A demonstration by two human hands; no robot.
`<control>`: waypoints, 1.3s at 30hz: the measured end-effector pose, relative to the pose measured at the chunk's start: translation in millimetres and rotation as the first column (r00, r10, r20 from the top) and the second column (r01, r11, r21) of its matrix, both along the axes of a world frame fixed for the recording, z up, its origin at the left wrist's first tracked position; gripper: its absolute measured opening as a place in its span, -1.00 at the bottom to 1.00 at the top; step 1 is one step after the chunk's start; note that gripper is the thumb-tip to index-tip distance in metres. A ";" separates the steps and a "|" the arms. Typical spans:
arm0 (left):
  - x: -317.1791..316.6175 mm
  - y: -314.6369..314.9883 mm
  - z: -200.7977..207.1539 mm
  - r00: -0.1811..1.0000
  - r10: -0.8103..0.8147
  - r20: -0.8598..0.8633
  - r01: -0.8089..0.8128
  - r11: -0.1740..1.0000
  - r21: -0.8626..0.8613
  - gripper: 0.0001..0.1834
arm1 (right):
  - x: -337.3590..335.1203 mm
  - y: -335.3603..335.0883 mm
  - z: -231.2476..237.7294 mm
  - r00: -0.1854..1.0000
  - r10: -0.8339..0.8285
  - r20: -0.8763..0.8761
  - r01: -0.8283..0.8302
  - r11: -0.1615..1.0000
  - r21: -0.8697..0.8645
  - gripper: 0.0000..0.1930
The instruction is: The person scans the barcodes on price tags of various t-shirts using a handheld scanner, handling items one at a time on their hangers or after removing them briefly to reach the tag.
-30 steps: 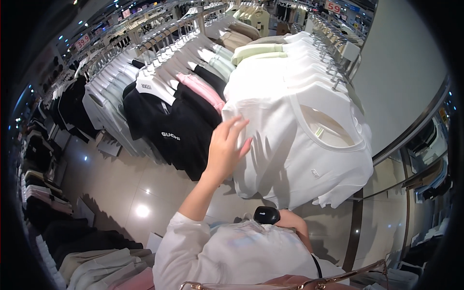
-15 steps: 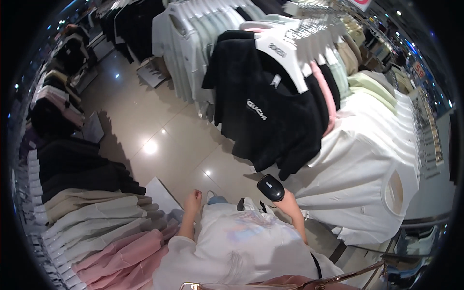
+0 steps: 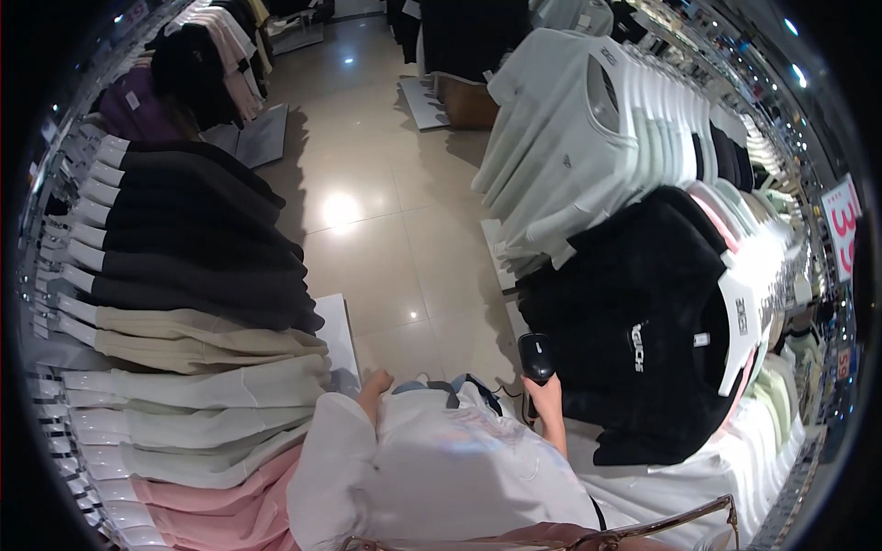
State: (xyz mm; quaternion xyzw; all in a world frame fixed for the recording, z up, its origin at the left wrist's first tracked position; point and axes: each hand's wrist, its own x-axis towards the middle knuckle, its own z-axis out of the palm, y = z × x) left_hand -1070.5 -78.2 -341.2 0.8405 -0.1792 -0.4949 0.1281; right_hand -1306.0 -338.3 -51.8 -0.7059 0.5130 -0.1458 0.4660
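Glossy floor tiles [image 3: 367, 266] run up the aisle, and the right hand [image 3: 546, 397] has its fingers wrapped round the black handheld device [image 3: 535, 358], just beside the black T-shirt [image 3: 634, 340]. Left hand [image 3: 378, 380] has dropped away from the white shirts [image 3: 726, 482], so only the right is clearly occupied; the left's loosely curled, contents unclear, near a white panel [image 3: 337, 331].

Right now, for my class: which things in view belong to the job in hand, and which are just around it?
Likely in the job:
right hand, holding a black, rounded handheld device
black fabric T-shirt with white lettering, nearest that device
left hand, nothing visible in it

Just around:
pink fabric garments, hanging left
beige fabric garments
white rectangular sign with red print
glossy beige floor tiles
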 end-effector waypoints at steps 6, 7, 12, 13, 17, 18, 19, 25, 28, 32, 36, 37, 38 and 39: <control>12.3 59.8 -7.9 0.881 0.446 -0.158 -0.405 0.883 0.237 -0.67 | 81.1 -67.7 -18.1 0.991 0.125 -0.055 -0.124 0.992 0.015 -0.64; 10.9 64.5 -9.5 0.858 0.487 -0.163 -0.441 0.861 0.253 -0.67 | 99.7 -80.7 -19.9 0.987 0.142 -0.069 -0.140 0.990 0.035 -0.63; 40.7 37.9 -8.9 0.766 0.627 -0.144 -0.593 0.775 0.218 -0.67 | 196.2 -141.1 -25.0 0.960 0.273 -0.056 -0.273 0.962 0.005 -0.57; 56.8 28.0 -8.5 0.747 0.653 -0.125 -0.634 0.756 0.165 -0.67 | 219.6 -150.4 -26.6 0.950 0.310 -0.045 -0.311 0.950 -0.003 -0.57; 109.8 -24.8 -10.7 0.689 0.719 -0.094 -0.724 0.688 -0.049 -0.67 | 303.5 -183.0 -15.0 0.891 0.447 0.076 -0.449 0.893 0.018 -0.65; 120.7 -33.2 -13.5 0.658 0.747 -0.089 -0.753 0.651 -0.099 -0.66 | 325.5 -181.8 -7.0 0.885 0.460 0.078 -0.461 0.887 0.002 -0.67; 140.1 -54.8 -17.2 0.667 0.739 -0.099 -0.744 0.653 -0.140 -0.66 | 331.6 -192.8 -10.1 0.899 0.434 0.057 -0.435 0.900 0.009 -0.67; 199.7 -88.2 -33.3 0.608 0.782 -0.141 -0.793 0.607 -0.049 -0.68 | 411.3 -217.8 -38.1 0.874 0.485 0.023 -0.485 0.875 0.002 -0.67; 240.9 -89.5 -39.4 0.609 0.778 -0.155 -0.779 0.623 0.065 -0.69 | 455.5 -232.6 -46.8 0.900 0.435 -0.042 -0.429 0.897 0.106 -0.64; 309.6 -87.2 -43.8 0.607 0.778 -0.164 -0.765 0.627 0.145 -0.70 | 526.7 -239.6 -45.8 0.894 0.434 -0.110 -0.423 0.899 0.111 -0.61; 407.6 -101.3 -57.9 0.568 0.794 -0.219 -0.790 0.600 0.128 -0.71 | 583.7 -249.1 -22.6 0.905 0.388 -0.177 -0.375 0.921 0.104 -0.60; 437.5 -109.6 -65.8 0.498 0.821 -0.279 -0.834 0.542 0.106 -0.71 | 593.1 -253.7 -23.8 0.925 0.351 -0.149 -0.337 0.935 0.109 -0.61; 479.6 -112.3 -81.2 0.341 0.838 -0.425 -0.899 0.423 0.113 -0.77 | 601.0 -257.3 -18.4 0.953 0.281 -0.112 -0.274 0.959 0.070 -0.63; 519.3 -120.1 -90.1 0.158 0.818 -0.552 -0.944 0.289 0.157 -0.83 | 605.1 -264.8 -21.6 0.958 0.263 -0.115 -0.255 0.964 0.080 -0.63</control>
